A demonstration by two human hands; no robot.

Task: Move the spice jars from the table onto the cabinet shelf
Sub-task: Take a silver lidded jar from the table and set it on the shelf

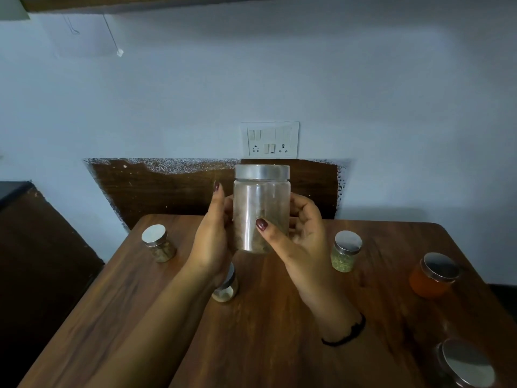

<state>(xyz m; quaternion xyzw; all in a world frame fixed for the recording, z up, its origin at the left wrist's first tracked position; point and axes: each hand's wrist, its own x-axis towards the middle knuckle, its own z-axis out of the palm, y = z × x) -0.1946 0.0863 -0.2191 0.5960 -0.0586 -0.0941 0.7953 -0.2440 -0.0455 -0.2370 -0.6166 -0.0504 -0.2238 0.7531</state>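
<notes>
I hold a tall clear spice jar [261, 208] with a silver lid upright above the wooden table [279, 331]. My left hand [212, 233] grips its left side and my right hand [302, 233] wraps its right side, thumb across the front. On the table stand a small brown-filled jar [159, 246] at the left, a pale jar [226, 289] partly hidden under my left wrist, a green-filled jar [345, 254], an orange jar [433, 275] and a jar at the bottom right corner [464, 365]. A brown shelf edge [140, 2] runs along the top.
A switch and socket panel [270, 140] is on the blue wall behind the jar. A dark wooden backboard [167, 189] stands behind the table. A dark cabinet or counter [28, 233] is to the left of the table.
</notes>
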